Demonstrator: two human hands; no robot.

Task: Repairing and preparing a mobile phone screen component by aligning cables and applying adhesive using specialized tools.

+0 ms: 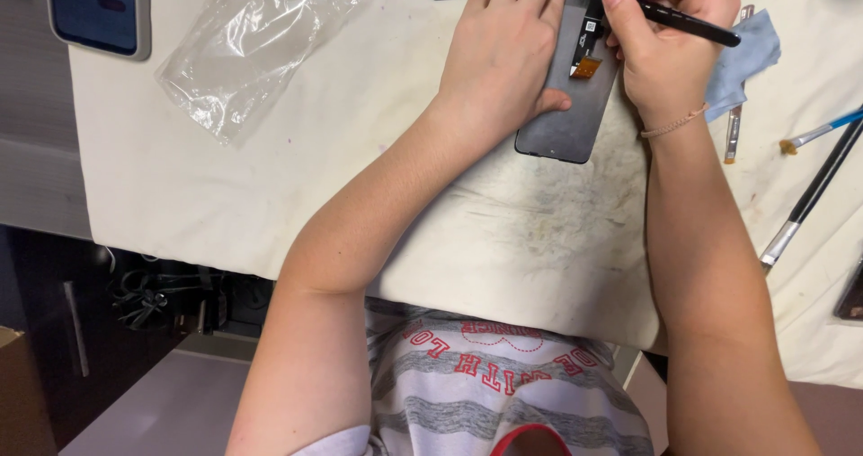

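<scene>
The flat, dark grey rectangular phone panel (pixel 568 105) is shown at about 12 o'clock on the cream cloth-covered work surface (pixel 297 177), its rounded lower corner well back from the cloth's near edge. The left hand (pixel 503 56) is laid palm-down along the panel's left side, fingers extended flat and thumb pressed against the panel's long edge – nothing is enclosed by it. The right hand (pixel 670 38) is closed in a pen grip around a slim black matte tool (pixel 688 22); the tool's working end is hidden behind the fingers. A small orange flex tab (pixel 585 67) is seen on the panel between the two hands.

Open cloth – stained and smudged – is left at 6 o'clock of the panel. At 10 o'clock a crumpled clear plastic bag (pixel 256 38) is spread, and beyond it a smooth blue-screened phone (pixel 97 8) is placed at the cloth's far-left edge. At 3 o'clock a pale blue soft wipe (pixel 746 60), a thin metal strip (pixel 734 128) and long dark-handled brushes (pixel 809 195) are crowded near the right wrist.
</scene>
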